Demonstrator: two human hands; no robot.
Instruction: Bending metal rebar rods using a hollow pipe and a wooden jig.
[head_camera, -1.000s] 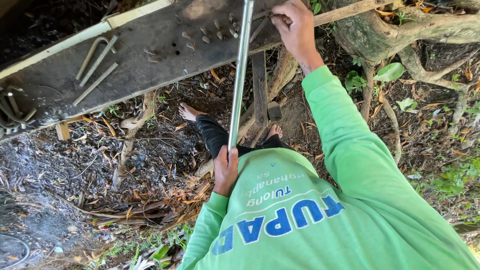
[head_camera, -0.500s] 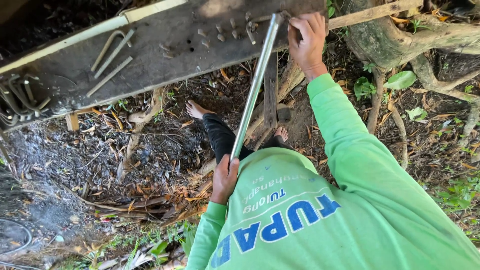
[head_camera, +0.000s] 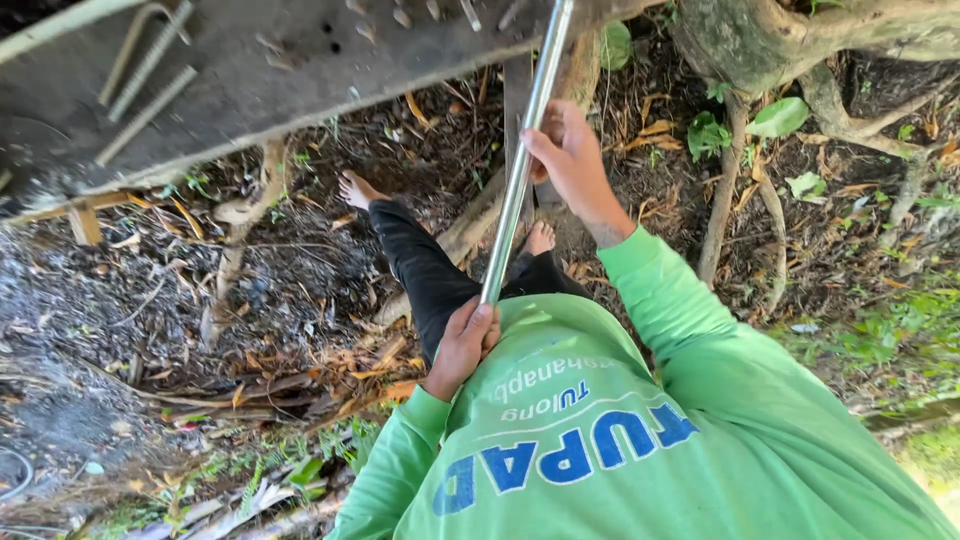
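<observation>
Lying far left on the dark workbench (head_camera: 260, 70): bent threaded rods (head_camera: 150, 60), loose and untouched. Curling near the middle, against the green shirt (head_camera: 620, 440): left hand (head_camera: 465, 340), fingers closed tightly around the near end of the metal tube (head_camera: 520, 165). Running up from that hand toward the bench's far edge: the tube, slim, straight, silvery and shiny, tilting slightly right. Gripping further along, just right of the tube: right hand (head_camera: 570, 160), fingers wrapped narrowly about the tube's middle, thumb pressing on it. Showing beneath: bare feet (head_camera: 355, 188) on leaf-strewn ground, tree roots (head_camera: 740, 190) spreading far right.
</observation>
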